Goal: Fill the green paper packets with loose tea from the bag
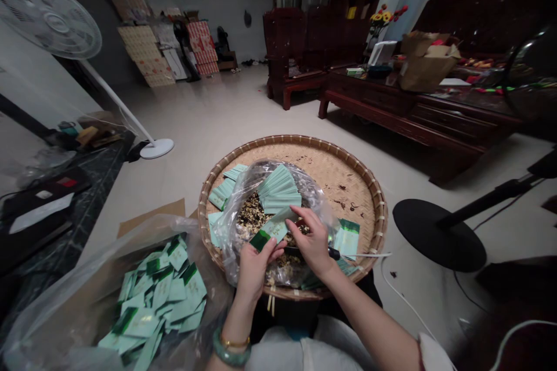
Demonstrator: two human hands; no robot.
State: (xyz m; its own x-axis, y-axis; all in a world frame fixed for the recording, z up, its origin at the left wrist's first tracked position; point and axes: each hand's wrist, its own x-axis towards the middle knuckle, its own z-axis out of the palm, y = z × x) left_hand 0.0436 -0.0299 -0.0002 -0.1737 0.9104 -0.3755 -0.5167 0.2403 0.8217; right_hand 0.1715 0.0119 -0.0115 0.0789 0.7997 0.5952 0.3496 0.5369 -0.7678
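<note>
A pale green paper packet (pixel 278 226) with a darker green end is stretched between my two hands. My left hand (pixel 257 261) pinches its lower, dark green end. At the upper end, the fingers of my right hand (pixel 310 237) close on the packet's edge. Beneath them lies a clear plastic bag (pixel 315 182) holding loose dark and pale dried bits (pixel 252 214), which look like tea or herbs. A fanned stack of similar packets (pixel 279 188) rests on top. Near my right wrist is a black handle (pixel 334 253), partly hidden. All this sits in a round woven bamboo tray (pixel 292 140).
More packets (pixel 348 236) lie around the tray's inside edge. To the left, a plastic-lined box (pixel 150 208) holds a heap of green packets (pixel 163 290). A white fan (pixel 157 148) stands beyond it; a black stand base (pixel 439 235) and a white cable (pixel 407 295) are at right.
</note>
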